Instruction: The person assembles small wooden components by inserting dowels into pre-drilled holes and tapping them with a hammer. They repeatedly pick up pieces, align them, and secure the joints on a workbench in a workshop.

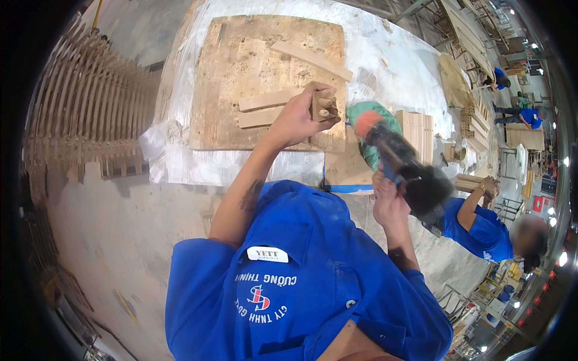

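- In the head view, the left hand (296, 120) is above the right part of a worn wooden board (220, 66), its fingers clamped around a wooden piece (324, 108) whose end, with rounded pegs, faces the camera.
- Whether that wooden piece touches the board cannot be told.
- The right hand (391, 201), nearer the person and to the right, has its fingers closed on a dark tool (403, 153); motion blur hides the exact grip.
- The tool tilts far and left, its orange end overlapping a bunched green cloth (356, 109) in the view.
- On the board, two pale strips (259, 117) lie side by side just left of the left hand, partly behind it.
- A single longer strip (310, 60) lies slantwise on the far right part of the board, its right end reaching the board's edge.
- The board rests on a white-covered worktop (391, 51).
- Right of the green cloth stands a stack of pale wood (415, 129).
- Well to the left is a large array of slender wooden parts (90, 102).
- Beyond the tool, on the right, a co-worker (481, 231) in blue reaches toward more wood.
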The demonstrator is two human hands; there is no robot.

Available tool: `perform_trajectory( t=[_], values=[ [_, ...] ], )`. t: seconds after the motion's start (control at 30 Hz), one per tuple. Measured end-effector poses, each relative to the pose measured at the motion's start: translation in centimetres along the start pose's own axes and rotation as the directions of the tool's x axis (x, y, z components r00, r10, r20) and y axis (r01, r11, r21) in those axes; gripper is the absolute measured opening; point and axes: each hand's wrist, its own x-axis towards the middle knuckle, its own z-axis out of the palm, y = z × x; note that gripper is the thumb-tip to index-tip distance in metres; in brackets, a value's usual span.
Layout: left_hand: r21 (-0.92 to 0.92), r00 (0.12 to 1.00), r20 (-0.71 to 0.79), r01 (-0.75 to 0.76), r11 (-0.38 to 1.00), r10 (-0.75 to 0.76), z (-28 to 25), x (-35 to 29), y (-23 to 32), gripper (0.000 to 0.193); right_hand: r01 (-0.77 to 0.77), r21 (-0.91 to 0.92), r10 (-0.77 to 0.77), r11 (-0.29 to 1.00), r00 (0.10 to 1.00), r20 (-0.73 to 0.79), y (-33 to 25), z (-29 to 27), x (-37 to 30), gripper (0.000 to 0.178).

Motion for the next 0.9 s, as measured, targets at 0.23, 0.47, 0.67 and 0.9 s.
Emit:
perform_trajectory(
  t=[0.23, 0.47, 0.67, 0.9],
  values=[
    [0.128, 0.998, -0.020, -0.062, 0.990, 0.065, 0.0, 0.4, -0.9, 0.066, 0.051, -0.512, 0.032, 0.858, 0.988, 0.151, -1.9, 1.2, 4.5, 0.035],
    [0.033, 0.989, -0.018, -0.147, 0.989, 0.148, 1.2, 0.3, -1.2, 0.057, 0.174, 0.367, -0.046, 0.914, 0.942, -0.331, -4.7, 0.8, 3.8, 0.053],
    [0.188, 0.990, -0.059, -0.117, 0.975, 0.130, 0.2, 0.5, -1.3, 0.058, -0.194, -0.195, 0.205, 0.961, 0.978, 0.040, -3.5, 1.3, 5.6, 0.019],
    [-0.015, 0.992, 0.025, -0.127, 0.992, 0.127, 1.8, 0.2, -1.2, 0.056, 0.281, 0.156, -0.275, 0.947, 0.959, -0.061, -0.6, -1.4, 1.1, 0.032]
  ],
)
